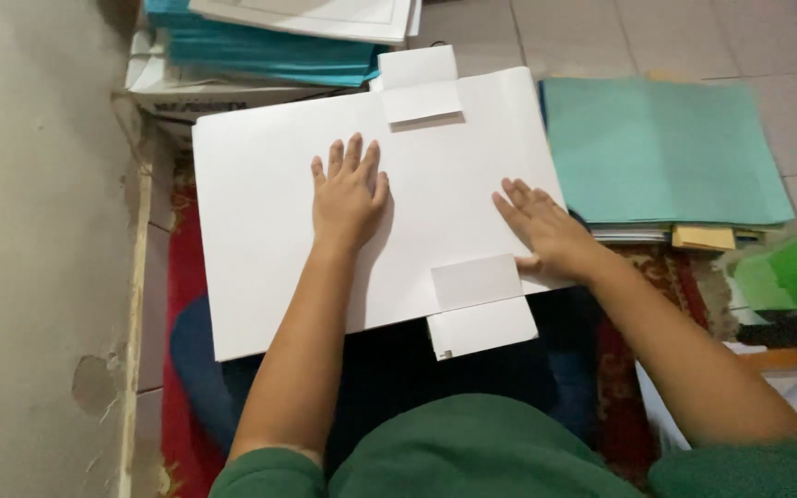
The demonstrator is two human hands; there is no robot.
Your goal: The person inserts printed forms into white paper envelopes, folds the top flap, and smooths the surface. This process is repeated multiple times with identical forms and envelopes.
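one large white sheet (260, 231) lies across the person's lap, tilted slightly, its far edge towards the stacks and its near edge over the dark trousers. two hands rest on it: the left hand (348, 194) lies flat with fingers spread, palm down near the sheet's centre; the right hand (546, 231) lies flat and open at the sheet's right edge, fingers pointing up and left, gripping nothing. two white folded tabs are counted: one upper tab (420, 85) projecting past the far edge, one lower tab (480, 309) projecting past the near edge, just beside the right hand. to the right, one teal sheet (666, 152) tops a stack of papers (657, 235), with one yellow piece (705, 238) showing at the stack's near side. at the top left, one pile of blue sheets (269, 51) sits with white paper above it. green paper (786, 272) shows at the far right edge. the surface beneath is a red patterned rug (186, 277) on a pale tiled floor (601, 32); a grey, chipped wall (39, 249) runs down the left side.
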